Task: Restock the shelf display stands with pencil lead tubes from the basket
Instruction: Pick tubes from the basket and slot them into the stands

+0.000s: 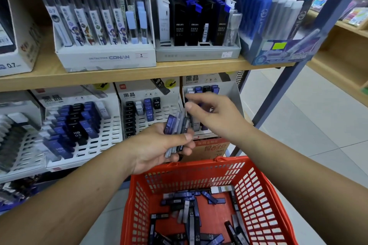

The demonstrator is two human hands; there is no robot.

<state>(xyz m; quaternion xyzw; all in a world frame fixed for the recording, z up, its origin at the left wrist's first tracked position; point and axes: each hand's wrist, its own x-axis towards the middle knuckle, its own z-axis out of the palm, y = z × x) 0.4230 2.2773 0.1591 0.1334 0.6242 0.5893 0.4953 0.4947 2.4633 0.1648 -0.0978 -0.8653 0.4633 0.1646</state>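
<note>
Above the basket [201,162], the left hand [157,147] curls fingers [188,152] round lead tubes [177,125]; right hand [215,113] blurred, fingers unclear.

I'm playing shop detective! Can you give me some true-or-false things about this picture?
1. The basket is red. True.
2. The left hand holds tubes. True.
3. The basket is empty. False: many loose tubes lie in it.
4. The right hand is down in the basket. False: it is up by a stand under the top shelf.
5. A box on the top shelf says CONAN. True.
</note>
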